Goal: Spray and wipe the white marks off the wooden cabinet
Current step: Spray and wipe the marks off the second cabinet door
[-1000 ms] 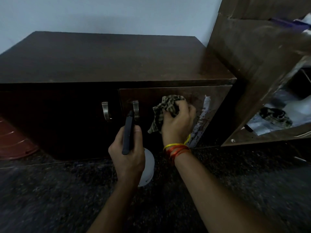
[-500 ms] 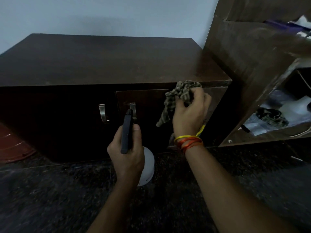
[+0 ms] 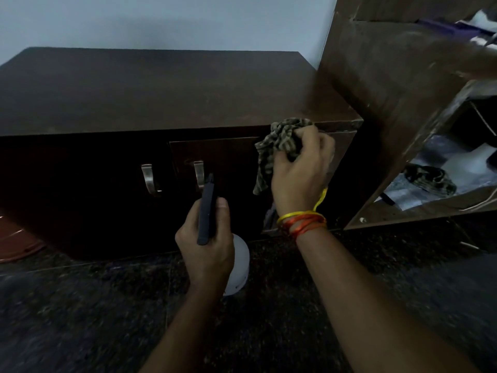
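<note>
A low dark wooden cabinet (image 3: pixel 161 90) stands against the wall, with two metal door handles. My right hand (image 3: pixel 298 176) presses a bunched checked cloth (image 3: pixel 282 141) against the top right part of the right door (image 3: pixel 228 162). The hand and wrist hide most of the white marks; a faint pale streak (image 3: pixel 269 219) shows low on the door beside my wrist. My left hand (image 3: pixel 207 238) grips a spray bottle with a dark trigger head (image 3: pixel 206 211) and a white body (image 3: pixel 239 262), held in front of the door below its handle (image 3: pixel 199 173).
An open wooden shelf unit (image 3: pixel 398 84) stands close on the right, with cloths and papers on its shelf (image 3: pixel 430 181). The floor (image 3: pixel 80 305) is dark speckled stone. A reddish round object (image 3: pixel 16 238) lies at the far left by the cabinet.
My right hand has carried the cloth up and to the right across the door, from its middle to the top right corner over the white marks. The left hand holds the bottle still.
</note>
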